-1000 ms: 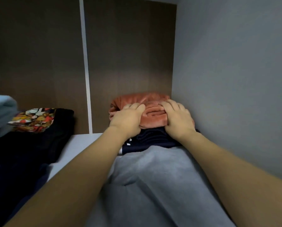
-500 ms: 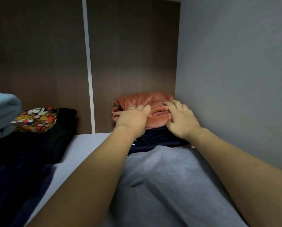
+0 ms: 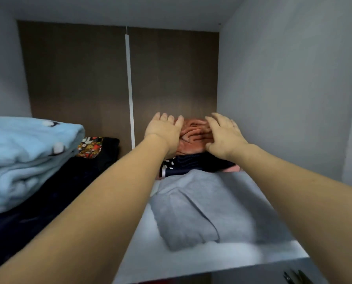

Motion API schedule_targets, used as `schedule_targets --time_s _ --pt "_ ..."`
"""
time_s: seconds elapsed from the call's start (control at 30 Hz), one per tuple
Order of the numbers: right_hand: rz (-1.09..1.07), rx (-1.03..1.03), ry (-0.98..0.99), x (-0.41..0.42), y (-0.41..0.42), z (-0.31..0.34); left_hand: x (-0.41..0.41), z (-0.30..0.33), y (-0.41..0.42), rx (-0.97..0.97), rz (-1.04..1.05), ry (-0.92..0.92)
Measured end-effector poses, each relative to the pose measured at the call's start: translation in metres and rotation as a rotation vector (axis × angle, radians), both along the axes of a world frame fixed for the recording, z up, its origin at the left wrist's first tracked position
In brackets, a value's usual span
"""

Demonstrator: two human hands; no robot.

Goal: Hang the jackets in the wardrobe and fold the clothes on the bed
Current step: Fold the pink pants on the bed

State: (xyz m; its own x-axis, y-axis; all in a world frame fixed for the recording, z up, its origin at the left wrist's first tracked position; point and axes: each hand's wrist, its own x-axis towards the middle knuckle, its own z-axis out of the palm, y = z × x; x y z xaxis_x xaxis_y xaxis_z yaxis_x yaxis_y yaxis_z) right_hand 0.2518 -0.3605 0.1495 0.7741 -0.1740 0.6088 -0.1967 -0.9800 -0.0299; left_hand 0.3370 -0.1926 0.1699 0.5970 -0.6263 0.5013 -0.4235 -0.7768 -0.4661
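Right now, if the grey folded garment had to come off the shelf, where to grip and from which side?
Likely the near folded edge of the grey garment, from the open shelf front. It lies flat, its near end free, while its far end butts against the navy garment under the orange one. Both hands are open at the orange one.

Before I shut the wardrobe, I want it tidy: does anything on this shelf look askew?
The orange fleece at the back is bunched and wrinkled rather than flat, and the grey garment lies skewed.
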Motion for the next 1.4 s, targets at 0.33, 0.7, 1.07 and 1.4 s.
schedule_targets --time_s 0.33,0.7,1.07,1.4 --pt "0.177 0.055 -0.146 -0.122 0.066 0.008 -0.141 0.027 0.095 -0.192 -0.012 -0.077" --pt "0.360 0.042 -0.178 -0.217 0.146 0.010 -0.270 0.025 0.197 -0.154 0.107 -0.236" --pt "0.644 0.122 -0.107 -0.300 0.285 0.000 -0.391 0.012 0.338 -0.105 0.334 -0.229" --pt "1.091 0.163 -0.002 -0.394 0.440 -0.008 -0.581 -0.003 0.464 -0.023 0.763 -0.237"
